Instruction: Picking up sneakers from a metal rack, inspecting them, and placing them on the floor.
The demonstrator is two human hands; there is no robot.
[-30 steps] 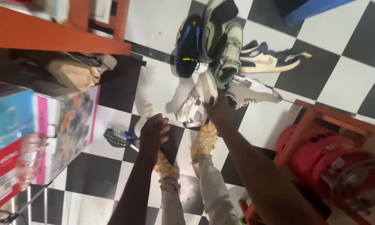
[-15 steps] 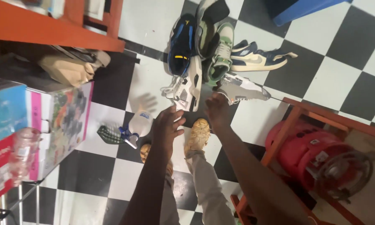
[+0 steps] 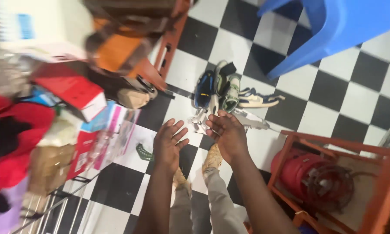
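Right hand [image 3: 228, 134] hovers empty just below the sneaker pile [image 3: 223, 93].

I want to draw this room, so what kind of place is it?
Probably a home storage corner or a small shop's back room. A loose pile of sneakers lies on the black-and-white checkered tile floor, cardboard boxes crowd a shelf, and a red gas cylinder sits in an orange wooden frame.
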